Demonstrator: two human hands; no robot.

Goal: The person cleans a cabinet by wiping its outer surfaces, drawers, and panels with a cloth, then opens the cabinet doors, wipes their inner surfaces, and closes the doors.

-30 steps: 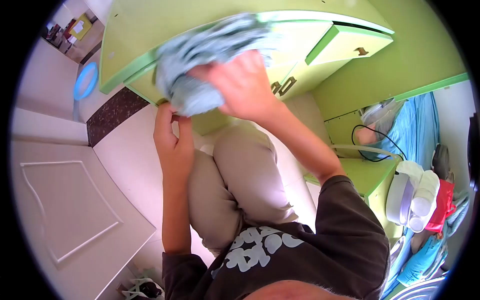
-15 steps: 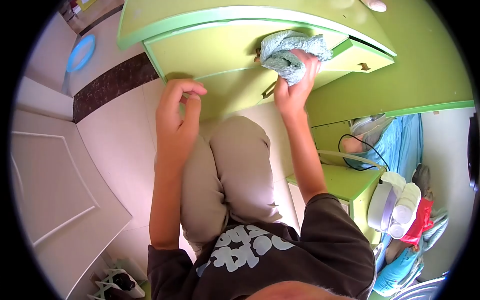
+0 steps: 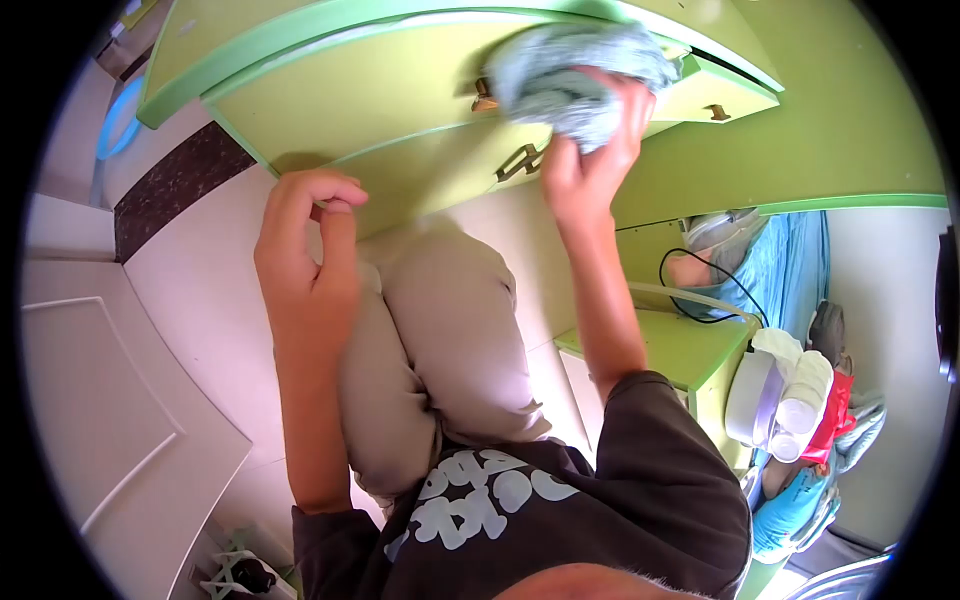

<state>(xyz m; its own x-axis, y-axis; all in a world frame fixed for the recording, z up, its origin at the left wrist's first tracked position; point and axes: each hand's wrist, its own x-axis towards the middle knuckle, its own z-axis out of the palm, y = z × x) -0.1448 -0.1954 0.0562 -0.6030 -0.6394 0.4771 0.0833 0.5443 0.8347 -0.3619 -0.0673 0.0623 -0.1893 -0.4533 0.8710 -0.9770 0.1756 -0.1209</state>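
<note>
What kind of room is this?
Probably a bedroom or dressing area at home: there's a pale green wooden desk or cabinet with drawers, a light blue hanging curtain or cloth and white rolled-up bundles.

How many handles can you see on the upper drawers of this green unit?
2. One handle is on the wide drawer, just left of the cloth; another handle is on the ajar drawer at right. The cloth may hide more.
</note>
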